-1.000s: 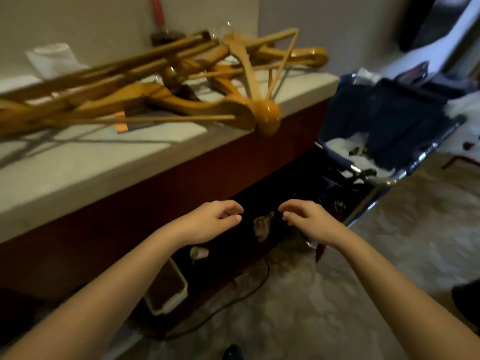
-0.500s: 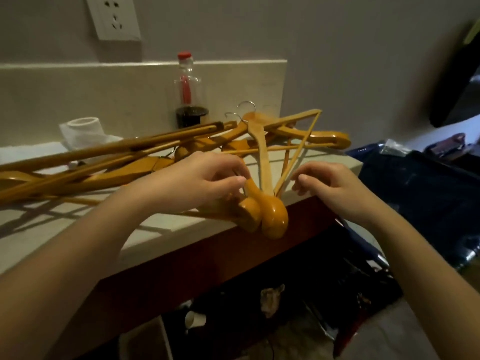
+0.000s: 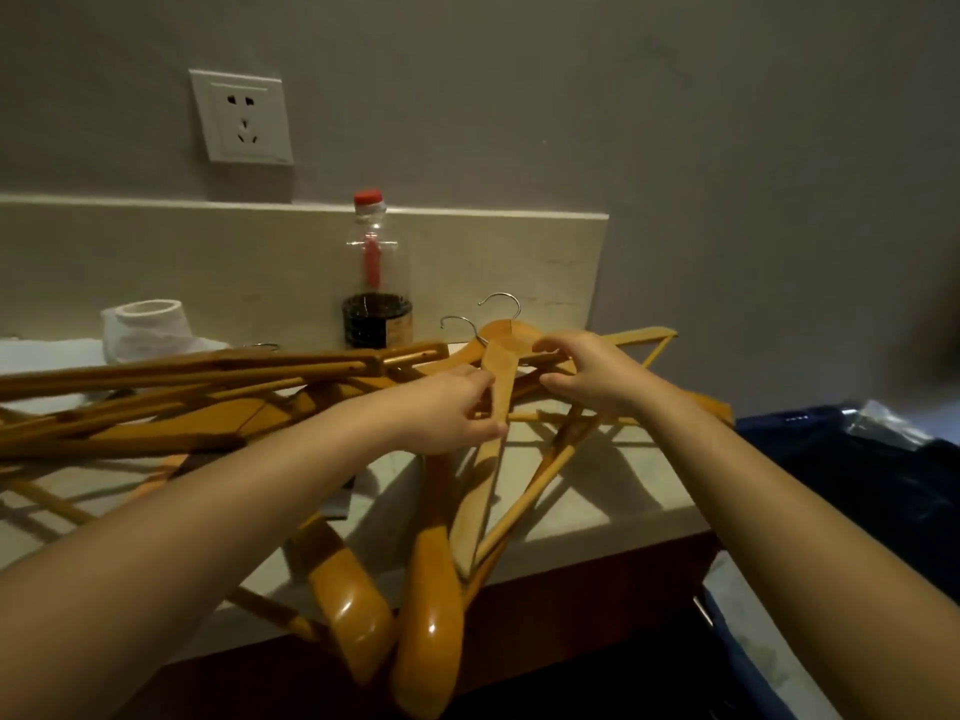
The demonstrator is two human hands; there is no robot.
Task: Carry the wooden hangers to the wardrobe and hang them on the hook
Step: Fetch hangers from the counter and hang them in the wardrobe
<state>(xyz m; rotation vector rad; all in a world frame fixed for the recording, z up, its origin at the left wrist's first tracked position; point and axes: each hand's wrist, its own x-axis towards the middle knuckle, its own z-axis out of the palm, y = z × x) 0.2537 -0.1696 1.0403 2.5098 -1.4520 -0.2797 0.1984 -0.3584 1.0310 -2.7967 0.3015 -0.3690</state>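
A tangled pile of wooden hangers (image 3: 218,407) lies across the pale counter (image 3: 613,491), some ends jutting over its front edge. Two silver hooks (image 3: 501,304) stick up at the back of the pile. My left hand (image 3: 447,407) pinches the neck of the top hanger (image 3: 488,459) from the left. My right hand (image 3: 587,374) grips the same hanger's shoulder near the hooks, fingers curled around the wood. No wardrobe is in view.
A plastic bottle (image 3: 376,283) with a red cap and dark liquid stands against the backsplash behind the hangers. A toilet paper roll (image 3: 145,324) sits at the left. A wall socket (image 3: 241,116) is above. Dark blue fabric (image 3: 852,485) lies to the right, below counter level.
Both hands rose from below the counter to the pile, then moved back toward the hooks and closed on the top hanger. The view tilted up toward the wall.
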